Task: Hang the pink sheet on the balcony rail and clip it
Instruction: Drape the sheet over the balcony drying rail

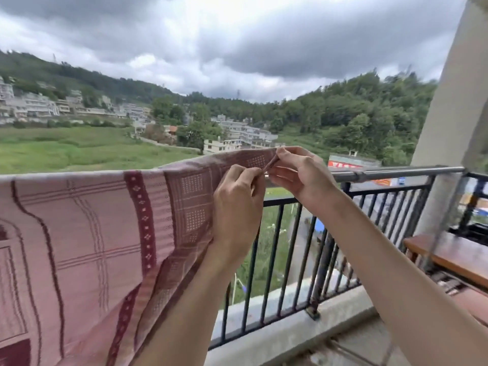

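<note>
Two hands noted at pink sheet [87, 233], draped over metal rail [396, 172]: its right edge is pinched by left hand [237, 207] and right hand [298, 173].

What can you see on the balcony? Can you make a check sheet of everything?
Surface: silver rail runs above black railing bars on a concrete ledge.
Job's things: pink sheet draped over the rail; no clip seen.
Clutter: wooden bench at the right.
Grippers: left hand and right hand both pinch the sheet's right edge.
Cables: nothing seen.
Surroundings: pillar, green field, buildings, wooded hills, grey clouds.
</note>
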